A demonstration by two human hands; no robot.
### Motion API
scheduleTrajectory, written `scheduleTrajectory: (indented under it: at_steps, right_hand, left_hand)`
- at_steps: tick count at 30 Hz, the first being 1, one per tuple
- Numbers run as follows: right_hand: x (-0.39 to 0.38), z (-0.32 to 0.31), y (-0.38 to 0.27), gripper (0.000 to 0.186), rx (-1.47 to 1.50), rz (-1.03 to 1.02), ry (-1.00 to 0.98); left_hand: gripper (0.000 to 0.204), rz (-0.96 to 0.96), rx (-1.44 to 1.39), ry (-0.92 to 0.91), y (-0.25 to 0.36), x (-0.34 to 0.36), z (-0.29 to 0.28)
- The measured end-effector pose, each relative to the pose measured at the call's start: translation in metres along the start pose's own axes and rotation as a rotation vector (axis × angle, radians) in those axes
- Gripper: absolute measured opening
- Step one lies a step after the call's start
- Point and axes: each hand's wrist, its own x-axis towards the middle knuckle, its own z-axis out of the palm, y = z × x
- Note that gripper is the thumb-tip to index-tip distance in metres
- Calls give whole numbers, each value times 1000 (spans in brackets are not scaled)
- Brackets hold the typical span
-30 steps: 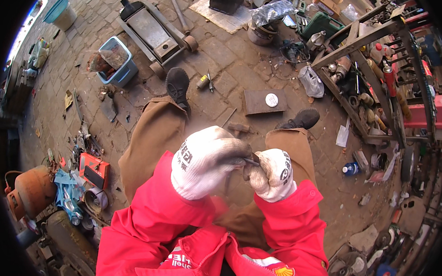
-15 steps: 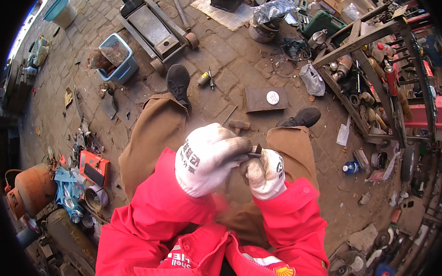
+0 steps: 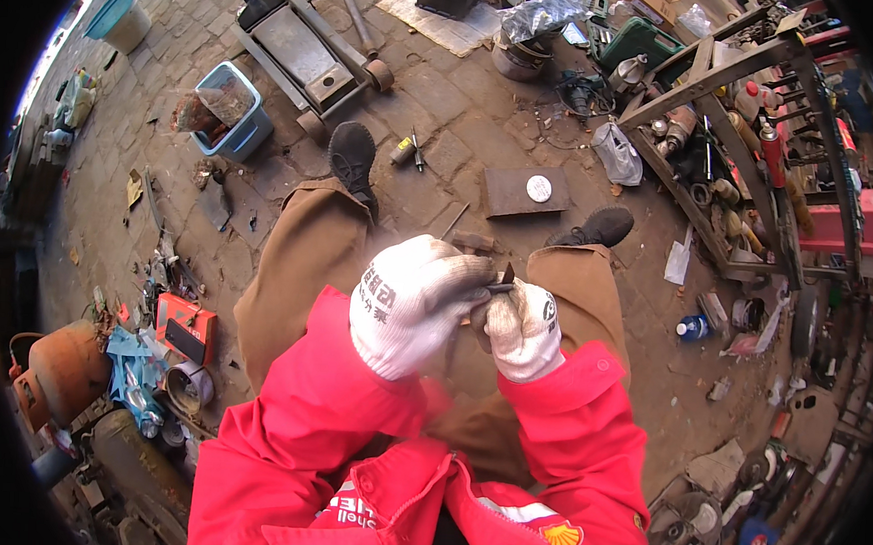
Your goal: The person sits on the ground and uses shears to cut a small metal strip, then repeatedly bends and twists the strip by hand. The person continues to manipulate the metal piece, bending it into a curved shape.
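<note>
My left hand (image 3: 417, 301), in a white knit glove with dark print, is closed with its fingertips at a small dark metal piece (image 3: 502, 285). Close against it, my right hand (image 3: 522, 328), gloved the same way, pinches that piece from the other side. A pointed bit of the piece sticks up between the fingertips; its full shape is hidden by the gloves. Beyond the hands a brown block-like thing (image 3: 474, 242) lies on the ground, partly covered, beside a thin rod (image 3: 455, 220). Farther off is a flat dark metal plate (image 3: 504, 199) with a round white disc (image 3: 539, 188) on it.
A floor jack (image 3: 300, 53) and a blue basin (image 3: 241, 139) stand at the far left. On the right is a rusty metal frame (image 3: 703, 89) crowded with parts. An orange-red box (image 3: 185, 323) and a rusty gas cylinder (image 3: 68, 372) are at the left.
Both hands have risen slightly away from my body and turned a little. The pointed bit of the metal piece now stands more upright between the fingertips.
</note>
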Motion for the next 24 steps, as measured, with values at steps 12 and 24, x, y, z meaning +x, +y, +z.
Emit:
scheduleTrajectory:
  at_steps: [12, 24]
  right_hand:
    - [7, 1, -19, 29, -324, -215, 172]
    - [-3, -9, -25, 29, -450, -298, 245]
  left_hand:
    - [25, -645, -873, 72, -5, -7, 24]
    - [24, -579, -939, -17, -2, -6, 26]
